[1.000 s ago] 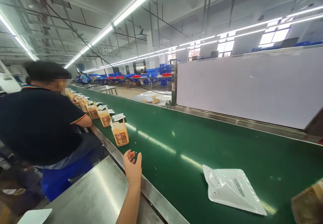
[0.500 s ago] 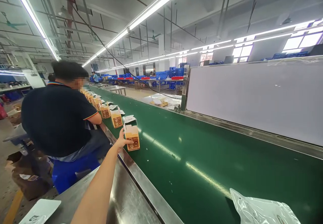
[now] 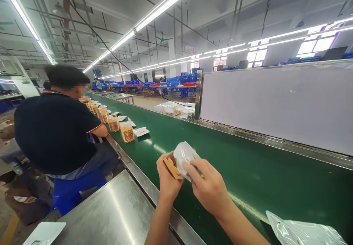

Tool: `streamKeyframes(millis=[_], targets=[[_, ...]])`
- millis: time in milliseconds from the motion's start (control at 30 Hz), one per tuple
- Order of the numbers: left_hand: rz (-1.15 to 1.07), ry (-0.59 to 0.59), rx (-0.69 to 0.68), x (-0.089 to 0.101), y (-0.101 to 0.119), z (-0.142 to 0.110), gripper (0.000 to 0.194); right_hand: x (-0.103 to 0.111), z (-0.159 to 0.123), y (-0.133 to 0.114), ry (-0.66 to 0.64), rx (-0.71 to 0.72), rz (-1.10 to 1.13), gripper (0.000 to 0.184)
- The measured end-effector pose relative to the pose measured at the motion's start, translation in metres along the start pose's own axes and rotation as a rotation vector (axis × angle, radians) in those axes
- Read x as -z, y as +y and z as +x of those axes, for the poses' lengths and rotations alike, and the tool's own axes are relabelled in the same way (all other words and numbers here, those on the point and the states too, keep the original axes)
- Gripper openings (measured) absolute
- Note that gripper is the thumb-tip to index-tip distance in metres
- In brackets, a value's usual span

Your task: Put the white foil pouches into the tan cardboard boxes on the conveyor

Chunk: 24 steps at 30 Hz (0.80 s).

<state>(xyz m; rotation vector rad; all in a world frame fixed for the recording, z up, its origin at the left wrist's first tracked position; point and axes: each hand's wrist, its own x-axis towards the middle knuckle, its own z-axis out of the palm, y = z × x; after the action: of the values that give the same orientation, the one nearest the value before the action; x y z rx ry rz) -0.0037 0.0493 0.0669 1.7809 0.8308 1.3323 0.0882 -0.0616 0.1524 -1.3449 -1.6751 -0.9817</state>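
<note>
The left hand (image 3: 168, 175) grips a cardboard box (image 3: 171, 167) with curled fingers, the box half inside a plastic bag (image 3: 185, 156). The right hand's (image 3: 208, 186) fingers pinch the bag; one tan end is uncovered.

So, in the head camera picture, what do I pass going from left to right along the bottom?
Seated co-worker, steel table, left hand, cardboard box, translucent plastic bag, right hand, second plastic bag.

Left hand (image 3: 168, 178), right hand (image 3: 209, 188) — both bare, unsleeved
</note>
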Motion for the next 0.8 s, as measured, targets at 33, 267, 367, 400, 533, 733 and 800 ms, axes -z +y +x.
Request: streamKeyframes(millis=[33, 267, 367, 400, 533, 733, 800], targets=[[0.026, 0.028, -0.054, -0.003, 0.002, -0.008, 0.076, 0.006, -0.008, 0.002, -0.113, 0.053, 0.026, 0.04], [0.296, -0.012, -0.559, -0.015, 0.02, -0.047, 0.055, 0.047, -0.048, 0.018, -0.727, 0.036, 0.263, 0.075], [0.346, -0.107, -0.626, -0.03, 0.02, -0.064, 0.059, 0.048, -0.052, 0.02, -0.749, 0.002, 0.366, 0.065], [0.321, -0.108, -0.584, -0.033, 0.018, -0.07, 0.062, 0.048, -0.052, 0.019, -0.738, -0.016, 0.354, 0.06], [0.113, -0.156, -0.255, -0.033, 0.006, -0.088, 0.079, 0.058, -0.053, 0.01, -0.559, -0.139, 0.203, 0.035], [-0.043, -0.226, 0.009, -0.023, 0.004, -0.1, 0.069, 0.11, -0.078, 0.037, -0.388, -0.43, 0.095, 0.023], [-0.055, -0.215, 0.048, -0.023, 0.003, -0.102, 0.07, 0.134, -0.093, 0.052, -0.429, -0.497, 0.102, 0.022]])
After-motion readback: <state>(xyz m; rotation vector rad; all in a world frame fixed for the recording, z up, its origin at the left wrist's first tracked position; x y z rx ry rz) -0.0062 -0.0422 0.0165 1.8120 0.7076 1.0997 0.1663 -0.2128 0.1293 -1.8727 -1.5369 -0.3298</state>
